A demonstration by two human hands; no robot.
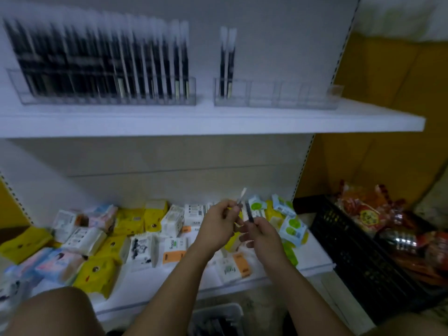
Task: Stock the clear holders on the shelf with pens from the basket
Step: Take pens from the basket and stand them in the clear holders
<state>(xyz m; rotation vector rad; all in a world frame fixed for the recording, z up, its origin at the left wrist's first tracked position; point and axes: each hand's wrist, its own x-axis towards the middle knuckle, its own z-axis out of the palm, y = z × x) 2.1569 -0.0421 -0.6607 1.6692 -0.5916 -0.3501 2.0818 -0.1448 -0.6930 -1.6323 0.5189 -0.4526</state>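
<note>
Two bare hands meet in front of the lower shelf, just right of centre. The left hand (pixel 219 225) is curled, thumb and fingers pinched on a thin pen (pixel 241 196). This pen has a dark barrel and a pale cap; its long axis tilts up and slightly right, with the pale end pointing toward the upper shelf. The right hand (pixel 260 232) is also closed, gripping a second pen (pixel 249 211) that is dark along its visible length. It stands nearly upright, leaning a little left, its top end close beside the first pen. Whether the two pens touch is too blurred to tell.

Behind and below the hands, the lower shelf (pixel 312 259) is covered with small packets (pixel 143 248) in yellow, white, pink, blue and green, spread from its left edge to near its right edge.

Above, the upper shelf (pixel 218 122) carries two clear holders along its back. The left holder (pixel 191 99) is packed with upright dark pens with pale caps. The right holder (pixel 291 98) has only two pens (pixel 227 61), standing upright in its leftmost compartment.

At the bottom edge, between the person's knees, the rim of a pale basket (pixel 215 314) shows. A black crate (pixel 358 251) with red and orange packages stands right of the lower shelf.
</note>
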